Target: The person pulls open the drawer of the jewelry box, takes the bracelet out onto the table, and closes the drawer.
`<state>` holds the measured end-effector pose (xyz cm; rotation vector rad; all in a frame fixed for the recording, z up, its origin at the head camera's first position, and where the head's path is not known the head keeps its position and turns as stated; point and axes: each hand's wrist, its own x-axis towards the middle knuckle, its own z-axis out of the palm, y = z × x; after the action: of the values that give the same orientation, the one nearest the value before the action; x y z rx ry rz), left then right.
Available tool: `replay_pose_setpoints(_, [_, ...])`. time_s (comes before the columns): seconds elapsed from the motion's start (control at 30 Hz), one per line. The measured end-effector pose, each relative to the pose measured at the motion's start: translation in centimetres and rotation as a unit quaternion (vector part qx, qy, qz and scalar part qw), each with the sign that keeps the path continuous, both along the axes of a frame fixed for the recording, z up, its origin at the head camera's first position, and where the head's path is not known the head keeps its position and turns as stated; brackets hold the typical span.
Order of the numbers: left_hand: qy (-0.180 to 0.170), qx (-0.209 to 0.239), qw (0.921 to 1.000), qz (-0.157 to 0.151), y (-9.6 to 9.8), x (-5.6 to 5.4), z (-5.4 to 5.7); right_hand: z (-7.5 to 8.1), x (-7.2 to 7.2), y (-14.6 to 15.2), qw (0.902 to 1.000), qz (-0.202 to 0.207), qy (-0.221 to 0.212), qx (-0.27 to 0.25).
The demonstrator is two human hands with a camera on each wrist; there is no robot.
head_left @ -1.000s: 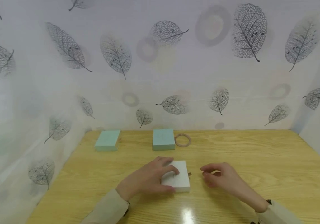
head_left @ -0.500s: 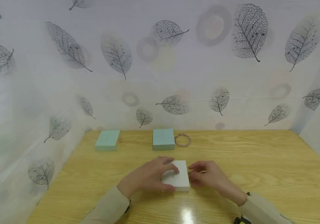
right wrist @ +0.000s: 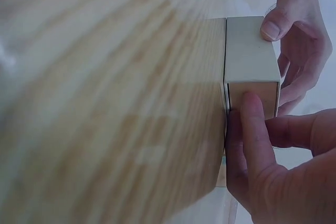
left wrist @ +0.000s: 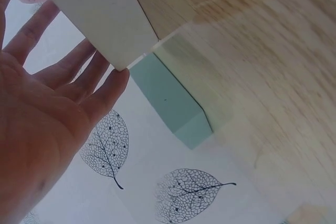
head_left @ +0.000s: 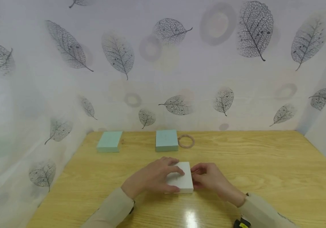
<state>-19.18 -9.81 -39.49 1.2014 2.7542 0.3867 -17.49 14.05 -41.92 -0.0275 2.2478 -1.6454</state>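
Note:
A white drawer-style box (head_left: 187,180) lies flat on the table in the head view. My left hand (head_left: 153,177) grips it from the left, thumb along the near side and fingers over the top and far edge. At the box's right end, my right hand (head_left: 212,180) has thumb and fingers together where a small brown pull tab sits; the fingers hide that tab. The right wrist view shows the tan drawer end (right wrist: 266,92) flush inside the white sleeve (right wrist: 249,48), with the right thumb against it. Whatever the box contains is hidden.
Two mint-green boxes stand near the back edge: one at the left (head_left: 109,142), one nearer the middle (head_left: 166,140). Touching or close beside the latter lies a pinkish ring-shaped bangle (head_left: 186,141). A leaf-patterned cloth (head_left: 180,76) rises behind the wooden table (head_left: 251,158).
My right hand has moved left from open table to the box's right end and closed its fingers at the brown tab. The left hand and box have stayed nearly in place.

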Motion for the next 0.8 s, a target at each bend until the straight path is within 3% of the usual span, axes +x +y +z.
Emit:
replay_pose_setpoints(0.4, [0.013,-0.006,0.9999,-0.003,-0.08,-0.14,-0.05,0.27,-0.16,-0.3,0.9999,-0.011,-0.004,0.013])
replay_pose_setpoints(0.8, [0.002,-0.013,0.9999,-0.007,-0.12,0.05,0.09,0.12,-0.15,-0.28,0.9998,-0.011,-0.002,0.018])
